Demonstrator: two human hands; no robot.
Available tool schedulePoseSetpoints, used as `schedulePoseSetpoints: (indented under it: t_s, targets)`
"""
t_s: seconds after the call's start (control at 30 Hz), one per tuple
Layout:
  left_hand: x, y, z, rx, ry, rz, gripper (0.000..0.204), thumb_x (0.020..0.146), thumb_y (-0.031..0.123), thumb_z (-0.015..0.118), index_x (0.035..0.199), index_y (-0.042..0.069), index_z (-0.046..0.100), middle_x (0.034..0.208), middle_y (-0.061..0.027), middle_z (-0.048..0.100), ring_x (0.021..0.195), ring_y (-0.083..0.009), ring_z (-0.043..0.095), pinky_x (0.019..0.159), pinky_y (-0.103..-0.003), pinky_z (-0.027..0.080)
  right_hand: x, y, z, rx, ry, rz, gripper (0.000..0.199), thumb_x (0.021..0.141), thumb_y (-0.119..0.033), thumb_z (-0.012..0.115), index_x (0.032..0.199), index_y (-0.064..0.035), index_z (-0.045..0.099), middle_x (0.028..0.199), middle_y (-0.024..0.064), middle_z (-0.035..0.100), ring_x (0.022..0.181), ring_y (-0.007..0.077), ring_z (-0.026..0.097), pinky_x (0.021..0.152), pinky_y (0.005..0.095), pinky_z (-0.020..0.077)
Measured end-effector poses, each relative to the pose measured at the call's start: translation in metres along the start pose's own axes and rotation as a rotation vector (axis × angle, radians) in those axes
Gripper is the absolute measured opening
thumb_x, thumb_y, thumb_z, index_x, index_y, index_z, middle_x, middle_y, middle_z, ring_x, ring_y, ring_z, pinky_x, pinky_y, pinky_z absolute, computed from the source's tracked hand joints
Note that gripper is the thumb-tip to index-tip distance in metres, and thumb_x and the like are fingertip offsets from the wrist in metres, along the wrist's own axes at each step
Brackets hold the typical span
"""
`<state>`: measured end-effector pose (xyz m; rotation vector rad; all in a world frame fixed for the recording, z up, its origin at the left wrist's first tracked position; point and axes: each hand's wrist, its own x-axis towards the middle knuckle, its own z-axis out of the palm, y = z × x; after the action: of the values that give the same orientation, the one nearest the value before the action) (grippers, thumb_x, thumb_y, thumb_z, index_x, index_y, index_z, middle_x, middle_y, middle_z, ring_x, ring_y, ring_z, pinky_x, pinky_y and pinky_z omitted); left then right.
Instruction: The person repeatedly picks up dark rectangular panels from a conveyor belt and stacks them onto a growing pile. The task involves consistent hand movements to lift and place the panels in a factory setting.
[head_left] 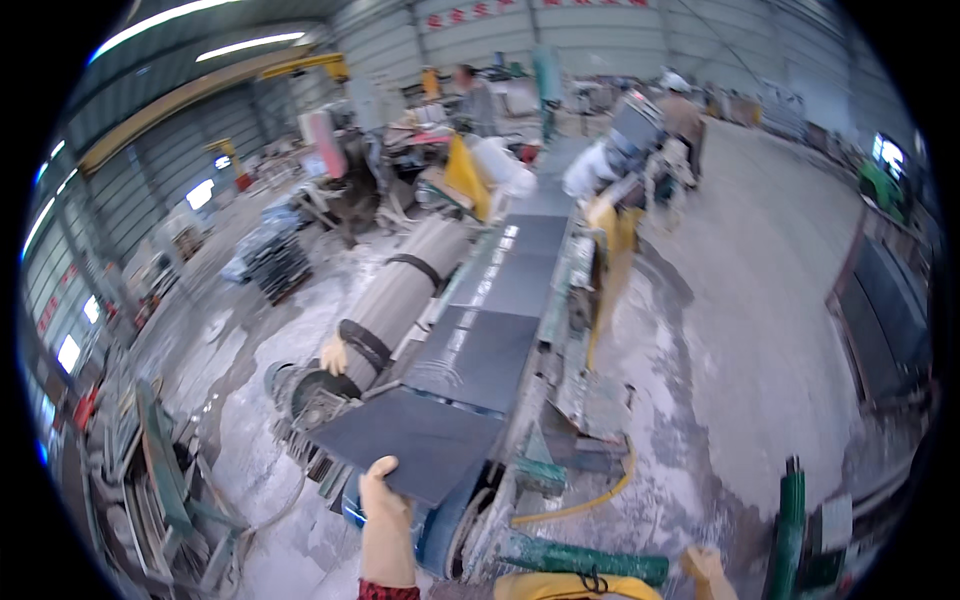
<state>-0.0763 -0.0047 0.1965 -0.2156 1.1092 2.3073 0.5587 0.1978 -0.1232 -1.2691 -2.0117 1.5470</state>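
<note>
My left hand (382, 492), in a pale cream glove with a red checked cuff behind it, grips the near edge of a dark grey stone slab (415, 440). Thumb on top, the other fingers are hidden below. The slab lies askew at the near end of a conveyor belt (452, 535), its left corner sticking out past the side. Farther along, more dark slabs (470, 355) lie flat in a row, wet and shiny. My right hand (706, 574), gloved too, hangs low by the bottom edge, apart from the slab; its fingers look loosely apart and nothing shows in them.
Left of the belt stands a grey ribbed cylinder (415, 270) with black bands; a pale glove (333, 355) rests at its near end. A green post (788, 525), a yellow hose (590, 508) and stacked slabs (885, 310) are to the right. A person (683, 120) stands far back.
</note>
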Motion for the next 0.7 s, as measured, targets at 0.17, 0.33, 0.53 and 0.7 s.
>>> schedulePoseSetpoints:
  t_s: [0.17, 0.33, 0.53, 0.7]
  targets:
    - [-0.077, 0.023, 0.031, -0.045, -0.132, -0.121, 0.058, 0.064, 0.008, 0.058, 0.121, -0.005, 0.055, 0.114, -0.0206, 0.064, 0.102, -0.0395, 0.063, 0.092, -0.049, 0.053, -0.016, -0.153, -0.007, 0.266, 0.288, 0.309, 0.034, 0.091, -0.03, 0.063, 0.097, 0.0029, 0.072, 0.08, 0.0076, 0.07, 0.068, 0.0162, 0.065, 0.059, 0.0285, 0.0509]
    - [-0.129, -0.022, 0.067, 0.003, -0.328, -0.106, 0.058, 0.065, 0.01, 0.06, 0.119, -0.008, 0.056, 0.114, -0.0216, 0.064, 0.099, -0.0391, 0.065, 0.087, -0.047, 0.055, -0.004, -0.296, 0.012, 0.722, 0.051, 0.168, 0.047, 0.098, -0.03, 0.058, 0.132, 0.0025, 0.054, 0.121, 0.0181, 0.063, 0.107, 0.0227, 0.063, 0.094, 0.0327, 0.0493]
    - [-0.202, -0.128, 0.146, 0.092, -0.55, -0.605, 0.063, 0.063, 0.007, 0.058, 0.124, -0.008, 0.053, 0.115, -0.0224, 0.063, 0.101, -0.0398, 0.063, 0.089, -0.047, 0.055, -0.03, -0.355, -0.01, 1.075, -0.215, -0.156, 0.054, 0.104, -0.03, 0.037, 0.147, 0.0002, 0.027, 0.15, 0.0181, 0.037, 0.135, 0.0316, 0.041, 0.113, 0.0413, 0.0306]
    - [-0.274, -0.238, 0.187, 0.419, -0.719, -0.984, 0.07, 0.06, 0.009, 0.059, 0.129, -0.005, 0.051, 0.122, -0.0212, 0.061, 0.108, -0.0389, 0.061, 0.095, -0.049, 0.051, -0.157, -0.362, -0.076, 1.581, 0.198, 0.014, 0.03, 0.097, -0.012, 0.052, 0.122, 0.0014, 0.061, 0.121, 0.0105, 0.065, 0.112, 0.0217, 0.06, 0.107, 0.0352, 0.0396]
